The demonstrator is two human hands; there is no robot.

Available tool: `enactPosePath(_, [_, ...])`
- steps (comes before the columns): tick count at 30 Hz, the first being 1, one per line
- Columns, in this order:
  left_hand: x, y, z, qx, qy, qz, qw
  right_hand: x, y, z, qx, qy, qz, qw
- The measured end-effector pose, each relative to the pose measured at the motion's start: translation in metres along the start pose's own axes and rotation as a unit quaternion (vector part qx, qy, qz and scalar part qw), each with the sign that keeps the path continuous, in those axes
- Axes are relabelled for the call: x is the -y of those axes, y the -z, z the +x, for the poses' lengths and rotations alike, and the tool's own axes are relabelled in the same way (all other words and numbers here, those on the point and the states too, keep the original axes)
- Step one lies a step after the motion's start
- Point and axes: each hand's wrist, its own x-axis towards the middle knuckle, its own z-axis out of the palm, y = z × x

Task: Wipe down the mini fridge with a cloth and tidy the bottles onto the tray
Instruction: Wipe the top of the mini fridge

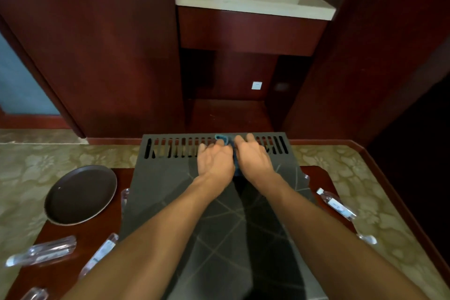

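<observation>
The dark grey mini fridge (pixel 170 178) fills the middle of the head view, its top facing me, with a slotted vent along its far edge. Both hands press a blue cloth (pixel 222 138) against the top near that vent. My left hand (pixel 214 161) and my right hand (pixel 254 157) lie side by side, and the cloth shows between and beyond the fingers. A round dark tray (pixel 80 193) lies to the fridge's left. Clear plastic bottles lie on their sides: two at the left (pixel 41 251) (pixel 99 254), one at the right (pixel 336 204).
The fridge stands on a red-brown low table (pixel 73 238) over patterned carpet. Another bottle (pixel 34 295) lies at the bottom left and a bottle end (pixel 367 238) shows at the right. Dark wooden cabinets with an open niche and a pale counter (pixel 255 5) rise behind.
</observation>
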Motion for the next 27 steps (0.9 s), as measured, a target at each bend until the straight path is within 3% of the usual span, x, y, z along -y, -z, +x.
enactPosePath(5, [-0.065, -0.012, 0.005, -0.001, -0.069, -0.044, 0.997, -0.053, 0.029, -0.020, -0.029, -0.070, -0.024, 0.997])
enactPosePath(9, [-0.110, -0.022, 0.008, 0.001, -0.099, -0.069, 0.993, -0.095, 0.046, -0.034, -0.054, -0.085, -0.097, 0.990])
enactPosePath(13, [-0.132, -0.026, 0.009, -0.010, -0.111, -0.058, 0.992, -0.116, 0.051, -0.039, -0.072, -0.085, -0.096, 0.989])
enactPosePath(20, [-0.112, -0.026, 0.013, -0.027, -0.075, -0.034, 0.996, -0.106, 0.038, -0.026, -0.089, -0.028, -0.068, 0.993])
enactPosePath(24, [-0.064, -0.026, 0.010, -0.049, 0.007, -0.097, 0.994, -0.066, 0.018, -0.010, -0.068, 0.029, -0.102, 0.992])
enactPosePath(27, [-0.024, -0.019, -0.001, -0.067, 0.023, -0.050, 0.996, -0.030, 0.002, -0.007, -0.064, 0.075, -0.103, 0.990])
